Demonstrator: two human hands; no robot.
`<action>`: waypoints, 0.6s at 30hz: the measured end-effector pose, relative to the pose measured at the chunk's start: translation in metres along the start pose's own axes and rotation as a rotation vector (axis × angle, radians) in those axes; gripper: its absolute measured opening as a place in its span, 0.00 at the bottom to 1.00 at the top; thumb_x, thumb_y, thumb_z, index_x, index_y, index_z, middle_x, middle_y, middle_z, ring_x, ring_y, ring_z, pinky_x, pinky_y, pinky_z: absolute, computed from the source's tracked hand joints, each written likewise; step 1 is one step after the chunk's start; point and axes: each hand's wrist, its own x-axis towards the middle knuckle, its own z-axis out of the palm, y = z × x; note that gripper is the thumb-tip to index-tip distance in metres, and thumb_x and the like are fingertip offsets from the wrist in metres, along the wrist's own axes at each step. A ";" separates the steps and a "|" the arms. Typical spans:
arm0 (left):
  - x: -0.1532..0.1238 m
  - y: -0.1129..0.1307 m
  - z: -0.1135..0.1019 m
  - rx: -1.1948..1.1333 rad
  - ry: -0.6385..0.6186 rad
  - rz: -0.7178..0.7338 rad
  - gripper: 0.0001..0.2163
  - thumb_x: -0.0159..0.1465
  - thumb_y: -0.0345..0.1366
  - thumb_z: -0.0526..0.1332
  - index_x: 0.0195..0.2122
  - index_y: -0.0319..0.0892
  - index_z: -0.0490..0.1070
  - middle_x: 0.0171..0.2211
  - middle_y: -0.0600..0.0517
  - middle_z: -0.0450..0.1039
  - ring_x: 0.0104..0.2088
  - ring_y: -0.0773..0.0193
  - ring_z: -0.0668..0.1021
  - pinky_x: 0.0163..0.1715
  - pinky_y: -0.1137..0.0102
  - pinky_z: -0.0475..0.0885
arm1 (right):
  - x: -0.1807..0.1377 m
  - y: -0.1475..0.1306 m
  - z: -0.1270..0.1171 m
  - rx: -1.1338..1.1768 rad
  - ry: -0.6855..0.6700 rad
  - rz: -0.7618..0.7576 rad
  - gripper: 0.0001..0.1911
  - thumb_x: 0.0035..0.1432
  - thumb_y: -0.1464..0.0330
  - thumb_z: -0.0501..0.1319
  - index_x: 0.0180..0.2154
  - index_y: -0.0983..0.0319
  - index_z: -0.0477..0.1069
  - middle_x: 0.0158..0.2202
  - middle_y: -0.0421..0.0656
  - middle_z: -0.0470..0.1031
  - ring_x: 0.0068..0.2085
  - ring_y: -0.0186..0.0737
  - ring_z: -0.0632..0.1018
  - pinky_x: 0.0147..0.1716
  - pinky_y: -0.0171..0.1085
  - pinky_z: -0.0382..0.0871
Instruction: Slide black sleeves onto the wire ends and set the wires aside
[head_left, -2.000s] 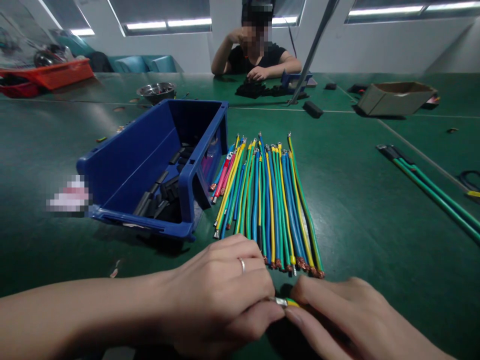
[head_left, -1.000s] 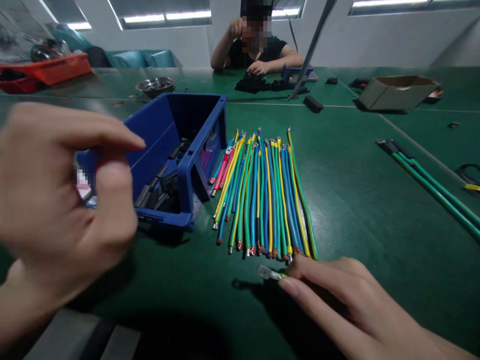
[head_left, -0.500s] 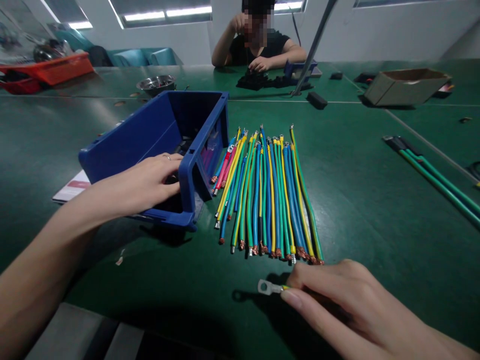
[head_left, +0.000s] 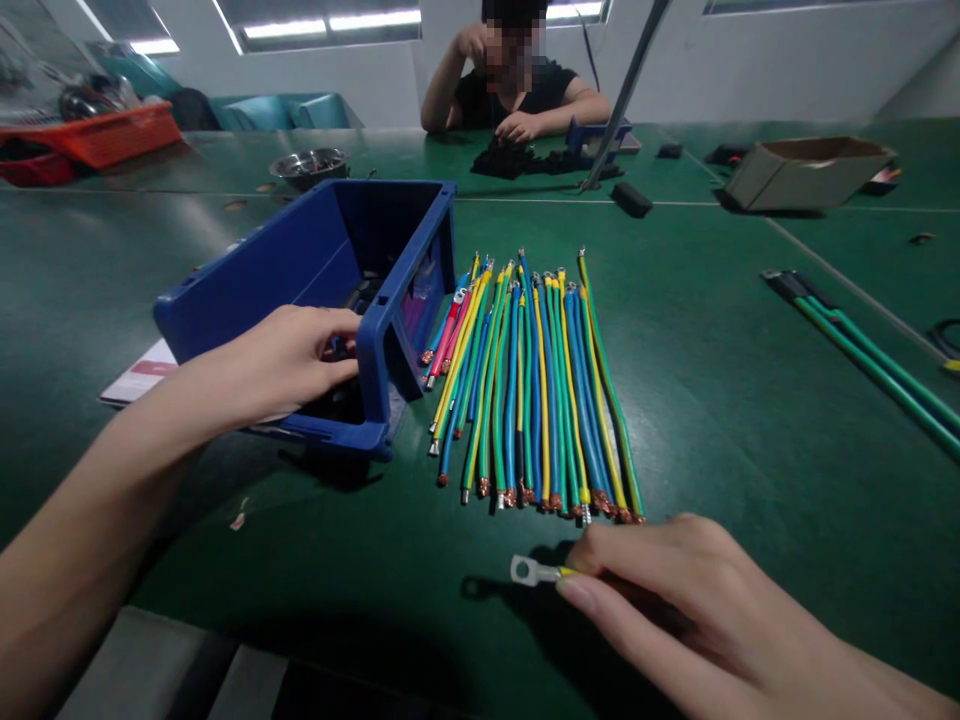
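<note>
My right hand (head_left: 675, 605) pinches a wire with a metal ring lug (head_left: 529, 570) between thumb and forefinger. The lug points left above the table, a bit of yellow shows behind it, and my fingers hide the rest. Over the near end of the blue bin (head_left: 255, 285), my left hand (head_left: 296, 355) reaches inside with thumb and fingers curled together. Something dark shows between them, too hidden to name. Beside the bin lies a row of cut wires (head_left: 536, 400), green-yellow, blue and a few red, some with lugs and some with bare copper ends.
Thick green cables (head_left: 862, 350) lie at the right. A cardboard box (head_left: 810, 180) stands at the back right, a metal bowl (head_left: 309, 168) behind the bin, and a red crate (head_left: 112, 135) at the far left. A person (head_left: 517, 100) sits across the green table, near a slanted metal pole (head_left: 626, 95).
My left hand's fingers have shifted slightly inside the bin, opening a small gap between thumb and forefinger. The right hand keeps its pinch on the wire. The whole view has drifted a little.
</note>
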 end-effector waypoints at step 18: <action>-0.003 -0.010 0.004 0.042 0.270 0.139 0.08 0.60 0.20 0.70 0.28 0.39 0.82 0.36 0.55 0.82 0.33 0.65 0.77 0.39 0.72 0.66 | -0.001 0.004 0.002 -0.024 -0.072 0.008 0.28 0.78 0.54 0.46 0.32 0.57 0.74 0.25 0.37 0.78 0.23 0.31 0.78 0.23 0.31 0.70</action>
